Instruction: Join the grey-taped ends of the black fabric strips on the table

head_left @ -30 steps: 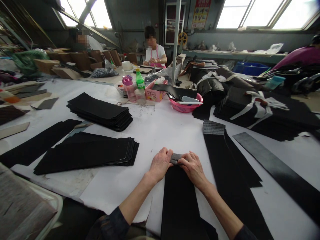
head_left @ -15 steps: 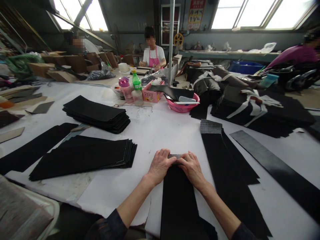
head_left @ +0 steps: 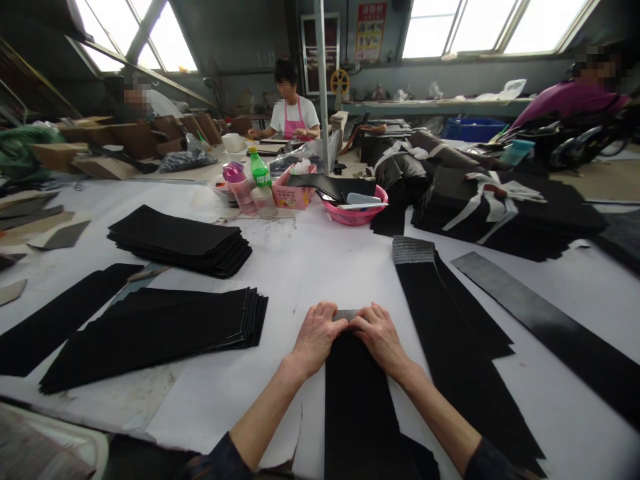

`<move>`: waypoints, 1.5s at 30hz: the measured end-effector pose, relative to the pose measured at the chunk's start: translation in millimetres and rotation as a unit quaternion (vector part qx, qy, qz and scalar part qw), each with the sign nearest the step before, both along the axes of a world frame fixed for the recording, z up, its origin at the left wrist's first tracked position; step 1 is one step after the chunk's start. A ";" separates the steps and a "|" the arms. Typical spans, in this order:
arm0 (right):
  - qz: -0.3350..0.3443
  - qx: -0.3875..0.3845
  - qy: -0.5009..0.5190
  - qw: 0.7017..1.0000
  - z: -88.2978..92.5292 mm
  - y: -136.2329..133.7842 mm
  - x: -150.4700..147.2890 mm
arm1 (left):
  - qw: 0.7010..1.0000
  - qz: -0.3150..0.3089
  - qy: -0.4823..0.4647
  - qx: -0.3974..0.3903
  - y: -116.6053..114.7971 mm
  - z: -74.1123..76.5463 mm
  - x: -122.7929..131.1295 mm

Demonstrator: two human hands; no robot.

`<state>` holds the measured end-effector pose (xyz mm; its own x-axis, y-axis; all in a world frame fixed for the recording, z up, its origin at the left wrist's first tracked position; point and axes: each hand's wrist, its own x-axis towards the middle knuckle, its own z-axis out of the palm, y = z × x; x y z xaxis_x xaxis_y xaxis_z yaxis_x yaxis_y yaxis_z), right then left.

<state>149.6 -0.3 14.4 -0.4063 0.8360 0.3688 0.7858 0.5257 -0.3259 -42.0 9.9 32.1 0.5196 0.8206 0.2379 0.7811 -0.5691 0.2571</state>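
A long black strip [head_left: 357, 407] runs from six o'clock up to the hands on a white-covered table [head_left: 330, 267]. The left hand [head_left: 316, 337] and right hand [head_left: 381, 339] meet at its grey far end [head_left: 346, 314], thumbs almost touching, fingers curled over, both pinching that end.

At nine o'clock from the hands lies a fanned stack of black pieces [head_left: 160, 333]. At three o'clock are a strip with a ribbed grey end [head_left: 450, 333] and, farther out, a grey-to-black strip [head_left: 545, 327]. A neater black stack [head_left: 175, 233] sits at ten o'clock.

Farther off, at twelve o'clock, a pink bowl [head_left: 350, 217] holds black pieces and a pale tool. A pink box [head_left: 293, 197] at eleven carries pale lettering that looks like "Mine Cover", above Chinese characters too small to read surely. Beside it stand a pink-lidded bottle [head_left: 237, 188] and a green bottle [head_left: 259, 169], its label illegible. At two o'clock is a dark bundle [head_left: 520, 223] tied with white strips.

Beyond, toward eleven, sits a co-worker in a pink apron [head_left: 295, 119]. On the far wall, at twelve, a red and yellow poster [head_left: 370, 33] bears a Chinese heading, too blurred to read.
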 end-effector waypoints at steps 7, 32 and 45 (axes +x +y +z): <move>-0.008 -0.011 0.000 1.000 5.2 1.9 -1.0 | 1.000 0.019 -0.008 -0.007 -1.9 -0.7 -0.7; 0.001 -0.038 -0.059 0.998 6.7 11.5 -0.8 | 0.997 0.072 0.013 0.029 0.9 4.2 -16.1; 0.032 -0.036 -0.062 0.997 13.3 26.9 14.9 | 0.996 0.006 -0.049 -0.068 10.9 -12.7 -9.9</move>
